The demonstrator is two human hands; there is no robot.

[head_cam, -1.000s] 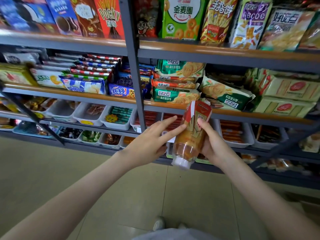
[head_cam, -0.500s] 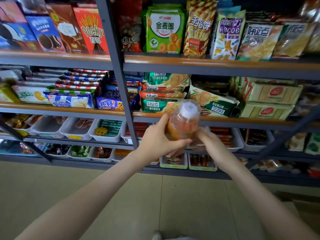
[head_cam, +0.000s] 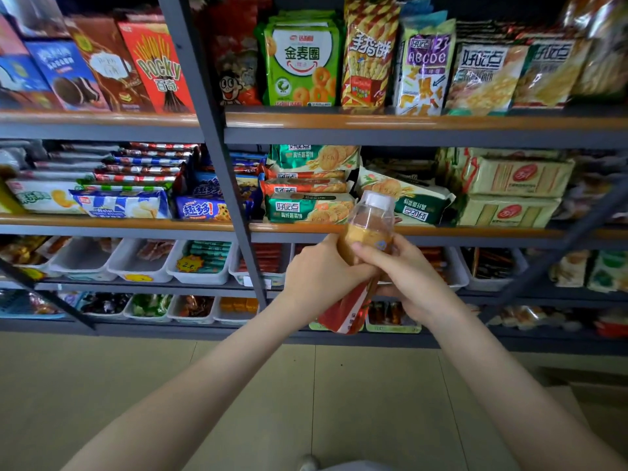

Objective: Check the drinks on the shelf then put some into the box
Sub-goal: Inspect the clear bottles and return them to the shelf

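An orange drink bottle (head_cam: 368,232) with a white cap and a red label stands nearly upright in front of the snack shelves, cap up. My left hand (head_cam: 321,277) grips its body from the left. From the right, my right hand (head_cam: 407,270) wraps the bottle, thumb across its front. The red label shows below both hands. No box is in view.
Grey metal shelving (head_cam: 217,185) with orange edges fills the view, stocked with biscuit packs, Pocky boxes and snack bags. White bins (head_cam: 200,270) of small snacks sit on the lower tiers. A dark diagonal brace (head_cam: 557,253) crosses at right. Tiled floor lies below.
The bottle went from cap-down to cap-up in my hands. My left hand, first only touching it, now grips it; the label end swung down below my hands.
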